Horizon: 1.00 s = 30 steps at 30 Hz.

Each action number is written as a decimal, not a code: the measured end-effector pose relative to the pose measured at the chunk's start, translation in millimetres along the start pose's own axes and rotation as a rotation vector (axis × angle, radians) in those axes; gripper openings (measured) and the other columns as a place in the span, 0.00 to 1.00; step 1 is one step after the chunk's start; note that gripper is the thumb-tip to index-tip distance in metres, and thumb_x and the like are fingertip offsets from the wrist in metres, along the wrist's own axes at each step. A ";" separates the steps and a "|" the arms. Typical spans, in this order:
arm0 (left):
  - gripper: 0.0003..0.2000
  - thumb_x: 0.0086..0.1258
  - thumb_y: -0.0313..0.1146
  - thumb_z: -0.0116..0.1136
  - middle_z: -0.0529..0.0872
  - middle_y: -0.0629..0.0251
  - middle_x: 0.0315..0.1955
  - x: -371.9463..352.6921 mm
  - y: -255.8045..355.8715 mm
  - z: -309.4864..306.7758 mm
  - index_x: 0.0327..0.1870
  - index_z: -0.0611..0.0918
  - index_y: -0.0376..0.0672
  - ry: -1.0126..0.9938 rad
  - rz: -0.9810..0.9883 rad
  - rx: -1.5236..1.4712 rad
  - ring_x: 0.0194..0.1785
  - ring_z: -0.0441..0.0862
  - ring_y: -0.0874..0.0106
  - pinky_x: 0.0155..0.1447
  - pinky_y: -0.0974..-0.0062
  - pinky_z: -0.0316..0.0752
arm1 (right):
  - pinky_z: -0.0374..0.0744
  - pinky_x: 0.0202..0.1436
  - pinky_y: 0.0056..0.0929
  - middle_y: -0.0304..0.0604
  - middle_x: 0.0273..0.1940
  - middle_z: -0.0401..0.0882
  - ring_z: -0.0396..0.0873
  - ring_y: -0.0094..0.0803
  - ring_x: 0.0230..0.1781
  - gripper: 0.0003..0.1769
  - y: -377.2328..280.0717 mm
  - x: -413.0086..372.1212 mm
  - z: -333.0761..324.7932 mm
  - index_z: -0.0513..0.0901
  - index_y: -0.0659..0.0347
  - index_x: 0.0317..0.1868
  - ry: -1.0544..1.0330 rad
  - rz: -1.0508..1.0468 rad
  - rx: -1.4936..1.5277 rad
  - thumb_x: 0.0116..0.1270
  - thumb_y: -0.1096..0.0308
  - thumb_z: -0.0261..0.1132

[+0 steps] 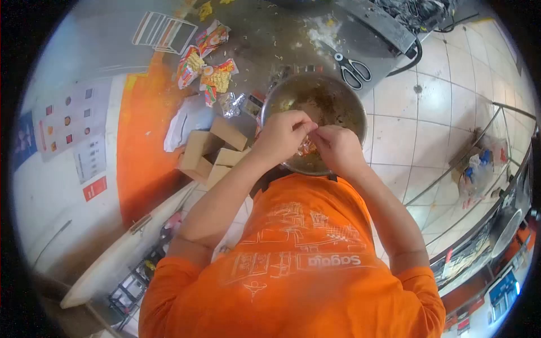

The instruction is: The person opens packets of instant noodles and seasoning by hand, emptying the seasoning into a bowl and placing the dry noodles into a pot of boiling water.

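Note:
Both of my hands meet over a large metal bowl (360,115) with brown residue inside. My left hand (284,135) and my right hand (341,147) pinch a small shiny, reddish sachet (306,147) between their fingertips. The fingers hide part of it, and I cannot make out its contents. Just beyond the bowl's right rim, scissors (354,70) with dark handles lie on the counter. To the left are torn noodle packets (191,65) with blocks of dry noodles showing, and a silvery wrapper (231,104).
Open cardboard boxes (211,155) stand left of the bowl near an orange wall panel (141,135). A dark appliance (389,25) with a cable sits at the back right. Crumbs and white powder dot the grey counter (270,34). Tiled floor (394,135) extends to the right.

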<state>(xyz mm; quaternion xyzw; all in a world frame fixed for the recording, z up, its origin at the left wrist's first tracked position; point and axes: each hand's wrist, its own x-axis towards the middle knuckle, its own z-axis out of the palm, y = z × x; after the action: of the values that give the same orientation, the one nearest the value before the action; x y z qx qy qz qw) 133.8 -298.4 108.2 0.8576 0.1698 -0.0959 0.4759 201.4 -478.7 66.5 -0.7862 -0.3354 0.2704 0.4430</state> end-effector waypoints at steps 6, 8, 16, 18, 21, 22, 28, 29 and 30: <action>0.10 0.74 0.36 0.68 0.89 0.52 0.29 10.5 -3.8 19.0 0.39 0.88 0.36 0.079 -0.177 0.090 0.32 0.85 0.62 0.41 0.66 0.78 | 0.85 0.40 0.47 0.46 0.33 0.85 0.86 0.47 0.35 0.04 6.3 2.2 10.9 0.87 0.55 0.37 0.187 -0.207 -0.263 0.61 0.69 0.71; 0.10 0.74 0.35 0.67 0.89 0.50 0.30 15.7 -32.9 27.5 0.38 0.87 0.35 0.130 -0.161 0.170 0.33 0.86 0.58 0.42 0.64 0.79 | 0.85 0.39 0.46 0.44 0.31 0.83 0.85 0.44 0.34 0.05 8.0 2.9 16.5 0.86 0.54 0.37 0.261 -0.271 -0.269 0.59 0.69 0.71; 0.10 0.73 0.33 0.65 0.88 0.43 0.32 -5.2 -28.0 -10.9 0.35 0.85 0.35 0.195 -0.192 0.430 0.40 0.87 0.43 0.45 0.51 0.80 | 0.83 0.39 0.41 0.53 0.35 0.88 0.87 0.48 0.34 0.07 -1.6 -2.1 13.1 0.89 0.64 0.44 0.333 0.037 0.113 0.70 0.71 0.69; 0.09 0.73 0.32 0.64 0.88 0.44 0.31 -8.6 -22.9 -13.5 0.34 0.84 0.34 0.243 -0.157 0.467 0.39 0.87 0.43 0.46 0.49 0.79 | 0.82 0.39 0.39 0.55 0.35 0.88 0.87 0.47 0.33 0.09 -4.2 0.0 14.7 0.89 0.67 0.46 0.277 0.203 0.178 0.73 0.70 0.68; 0.08 0.73 0.30 0.64 0.87 0.46 0.30 -14.6 -28.3 -11.5 0.34 0.82 0.35 0.334 -0.084 0.544 0.38 0.86 0.43 0.47 0.48 0.77 | 0.80 0.37 0.37 0.57 0.32 0.87 0.86 0.40 0.29 0.12 0.7 3.8 29.1 0.89 0.69 0.46 0.255 0.383 0.368 0.77 0.67 0.67; 0.07 0.72 0.29 0.63 0.87 0.47 0.29 -15.8 -31.2 -11.1 0.34 0.82 0.35 0.379 -0.032 0.588 0.38 0.85 0.44 0.49 0.47 0.76 | 0.80 0.37 0.36 0.56 0.31 0.87 0.85 0.36 0.28 0.13 6.7 5.5 32.7 0.89 0.70 0.47 0.234 0.439 0.396 0.77 0.66 0.67; 0.06 0.72 0.27 0.62 0.87 0.50 0.29 -29.2 -36.8 -3.9 0.33 0.81 0.38 0.560 0.019 0.584 0.40 0.85 0.49 0.51 0.52 0.75 | 0.82 0.32 0.32 0.48 0.29 0.87 0.83 0.27 0.25 0.16 -13.5 14.6 28.7 0.89 0.73 0.48 0.208 0.572 0.333 0.79 0.64 0.65; 0.06 0.72 0.27 0.62 0.87 0.50 0.29 -29.1 -37.8 -2.8 0.33 0.81 0.38 0.573 -0.001 0.566 0.40 0.85 0.49 0.51 0.52 0.75 | 0.83 0.30 0.31 0.45 0.28 0.87 0.83 0.26 0.25 0.17 -23.2 17.7 25.9 0.89 0.73 0.48 0.218 0.568 0.307 0.79 0.64 0.65; 0.06 0.72 0.27 0.62 0.86 0.50 0.29 -27.7 -39.5 -1.8 0.33 0.81 0.38 0.606 0.025 0.533 0.41 0.85 0.49 0.51 0.52 0.75 | 0.83 0.30 0.31 0.45 0.28 0.87 0.83 0.26 0.25 0.17 -18.7 19.0 27.0 0.89 0.73 0.48 0.194 0.566 0.284 0.79 0.64 0.65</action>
<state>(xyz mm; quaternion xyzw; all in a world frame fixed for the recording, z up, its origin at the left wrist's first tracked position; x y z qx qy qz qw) 93.1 -283.1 87.3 0.9424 0.2613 0.1264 0.1664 188.5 -443.1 68.0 -0.8006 -0.0186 0.3507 0.4856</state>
